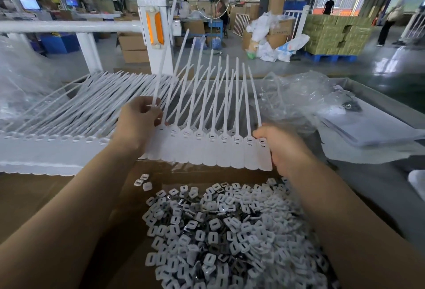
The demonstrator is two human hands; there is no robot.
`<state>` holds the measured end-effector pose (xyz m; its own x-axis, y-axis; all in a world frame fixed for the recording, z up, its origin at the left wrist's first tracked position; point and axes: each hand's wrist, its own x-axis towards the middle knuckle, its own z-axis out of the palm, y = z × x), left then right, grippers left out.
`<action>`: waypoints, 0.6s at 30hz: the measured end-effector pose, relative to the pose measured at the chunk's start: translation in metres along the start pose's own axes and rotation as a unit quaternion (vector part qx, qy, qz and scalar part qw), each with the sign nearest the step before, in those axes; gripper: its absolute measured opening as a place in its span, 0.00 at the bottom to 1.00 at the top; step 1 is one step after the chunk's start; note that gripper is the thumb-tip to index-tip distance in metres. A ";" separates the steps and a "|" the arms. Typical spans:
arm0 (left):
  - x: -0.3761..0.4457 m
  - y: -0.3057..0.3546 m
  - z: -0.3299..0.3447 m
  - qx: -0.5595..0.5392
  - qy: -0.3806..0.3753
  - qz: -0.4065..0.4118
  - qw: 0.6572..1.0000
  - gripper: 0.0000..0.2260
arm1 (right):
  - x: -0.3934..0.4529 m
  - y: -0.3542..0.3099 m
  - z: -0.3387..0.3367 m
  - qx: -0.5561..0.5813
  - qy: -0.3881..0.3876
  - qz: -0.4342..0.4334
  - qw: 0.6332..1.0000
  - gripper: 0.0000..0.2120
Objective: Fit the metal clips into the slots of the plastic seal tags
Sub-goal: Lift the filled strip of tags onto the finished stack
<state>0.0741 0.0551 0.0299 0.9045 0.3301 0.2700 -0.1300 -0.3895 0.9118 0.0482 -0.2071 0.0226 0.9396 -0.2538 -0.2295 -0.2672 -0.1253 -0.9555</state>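
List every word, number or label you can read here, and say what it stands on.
No text can be read.
Cardboard box at the back: dark print, too blurred.
White sack: blue marking, too blurred.
Screens: too small.
Seal tags: no print shows.

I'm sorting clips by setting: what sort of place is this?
Most likely a factory or warehouse floor: stacked cartons on a pallet, a bulk pile of clips on the bench, and a strip of seal tags held for assembly.
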 end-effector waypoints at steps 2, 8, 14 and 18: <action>-0.002 -0.002 0.000 0.025 -0.005 0.003 1.000 0.08 | 0.001 0.002 0.001 -0.021 0.003 -0.026 0.999 0.13; 0.001 -0.002 -0.003 0.135 -0.099 -0.029 0.985 0.21 | 0.006 0.009 0.000 0.030 0.003 -0.036 0.999 0.25; 0.001 0.000 -0.010 0.257 -0.260 0.037 0.930 0.38 | 0.005 0.009 0.006 0.049 0.017 -0.032 0.998 0.21; -0.009 0.004 0.000 0.303 -0.425 0.115 0.845 0.51 | 0.007 0.010 0.006 0.081 -0.001 -0.026 0.996 0.26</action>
<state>0.0653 0.0499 0.0313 0.8822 -0.4509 -0.1355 -0.3432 -0.8128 0.4707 0.0531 -0.2038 0.0108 0.9520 -0.2485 -0.1786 -0.1795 0.0191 -0.9836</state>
